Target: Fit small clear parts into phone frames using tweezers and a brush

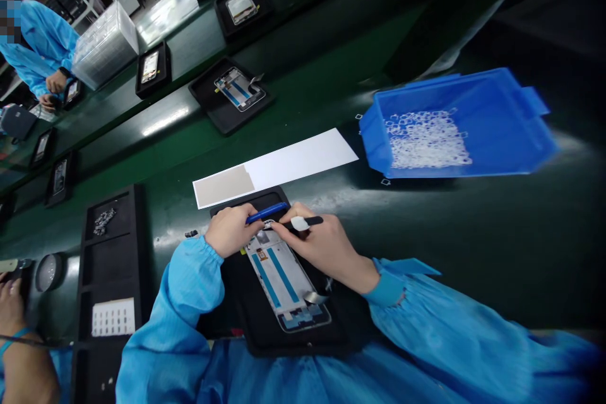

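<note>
A phone frame (284,281) with blue strips lies in a black tray (265,334) right in front of me. My left hand (230,229) is closed around a blue pen-like tool (267,212) at the frame's top end. My right hand (322,243) pinches a black tool (307,222) with a white tip, pressed at the same top corner. Both sleeves are blue.
A white sheet (277,166) lies beyond the tray. A blue bin (502,132) of small clear parts sits at the right. A black compartment tray (111,252) stands at the left. More phone trays (231,93) ride the green belt; other people work at the left.
</note>
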Action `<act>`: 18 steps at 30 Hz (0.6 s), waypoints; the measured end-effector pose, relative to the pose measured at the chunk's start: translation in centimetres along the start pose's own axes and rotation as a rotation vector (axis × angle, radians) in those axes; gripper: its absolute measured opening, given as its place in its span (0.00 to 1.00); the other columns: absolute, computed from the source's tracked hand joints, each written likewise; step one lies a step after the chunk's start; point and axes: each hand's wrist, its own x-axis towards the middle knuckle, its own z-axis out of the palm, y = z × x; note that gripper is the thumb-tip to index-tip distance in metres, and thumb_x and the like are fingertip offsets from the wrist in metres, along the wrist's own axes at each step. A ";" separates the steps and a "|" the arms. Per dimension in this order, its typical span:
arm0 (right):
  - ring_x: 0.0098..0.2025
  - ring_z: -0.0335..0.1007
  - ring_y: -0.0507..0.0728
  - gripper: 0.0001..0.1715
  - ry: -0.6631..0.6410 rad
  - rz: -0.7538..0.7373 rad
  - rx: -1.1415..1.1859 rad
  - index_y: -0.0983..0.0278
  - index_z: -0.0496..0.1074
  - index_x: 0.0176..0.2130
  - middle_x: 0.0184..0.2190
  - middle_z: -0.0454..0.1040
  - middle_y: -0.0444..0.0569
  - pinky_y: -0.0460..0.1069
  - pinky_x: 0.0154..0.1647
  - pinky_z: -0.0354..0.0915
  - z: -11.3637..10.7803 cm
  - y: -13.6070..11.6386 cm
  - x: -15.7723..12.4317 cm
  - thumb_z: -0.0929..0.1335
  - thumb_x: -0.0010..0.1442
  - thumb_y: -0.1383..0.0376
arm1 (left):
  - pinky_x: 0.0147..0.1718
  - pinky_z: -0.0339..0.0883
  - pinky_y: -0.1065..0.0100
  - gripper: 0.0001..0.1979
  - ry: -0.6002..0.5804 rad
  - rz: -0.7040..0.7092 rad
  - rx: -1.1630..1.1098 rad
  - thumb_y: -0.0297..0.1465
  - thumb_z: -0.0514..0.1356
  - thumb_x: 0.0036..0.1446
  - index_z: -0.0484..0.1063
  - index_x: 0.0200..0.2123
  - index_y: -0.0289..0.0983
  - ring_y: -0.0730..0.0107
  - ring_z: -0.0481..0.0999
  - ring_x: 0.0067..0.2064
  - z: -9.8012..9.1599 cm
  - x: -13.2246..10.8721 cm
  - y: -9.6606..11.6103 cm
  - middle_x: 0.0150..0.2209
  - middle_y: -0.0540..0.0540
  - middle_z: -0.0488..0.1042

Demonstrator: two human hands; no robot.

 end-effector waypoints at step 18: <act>0.30 0.70 0.54 0.10 0.313 0.181 0.488 0.58 0.66 0.38 0.28 0.68 0.43 0.51 0.35 0.67 0.6 0.3 0.0 0.65 0.63 0.54 | 0.44 0.72 0.65 0.24 0.431 -0.271 -0.501 0.38 0.55 0.60 0.69 0.58 0.40 0.59 0.76 0.47 12.8 -15.6 -3.4 0.46 0.40 0.72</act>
